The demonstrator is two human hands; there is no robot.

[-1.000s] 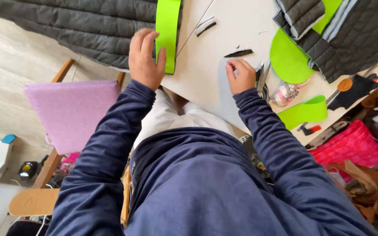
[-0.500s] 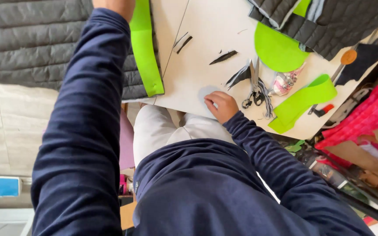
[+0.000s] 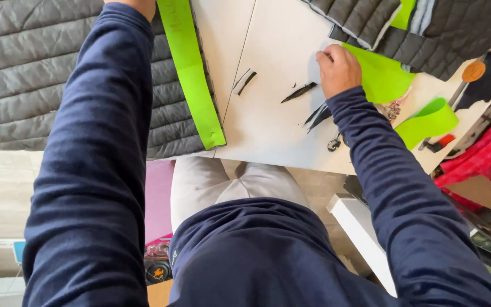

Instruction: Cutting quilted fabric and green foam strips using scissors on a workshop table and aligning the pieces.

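Observation:
My left hand (image 3: 136, 5) reaches far forward and is cut off by the top edge, so only the wrist shows, next to the top of a long bright green strip (image 3: 191, 74). The strip lies along the edge of a dark grey quilted fabric (image 3: 29, 74). On the white table (image 3: 274, 131), my right hand (image 3: 339, 68) rests with its fingers curled, touching the near edge of a green sheet (image 3: 385, 77). Nothing is visible inside it. Thin black scraps (image 3: 298, 92) lie just left of that hand.
Scissors (image 3: 328, 128) lie by my right forearm near the table's front edge. A curled green piece (image 3: 430, 122), an orange round tag (image 3: 474, 71) and red fabric (image 3: 484, 153) crowd the right side. More quilted fabric (image 3: 444, 28) covers the far right.
My right hand has moved away from the table's near edge, further across to the green sheet. My left arm has stretched further forward, its hand now past the top edge.

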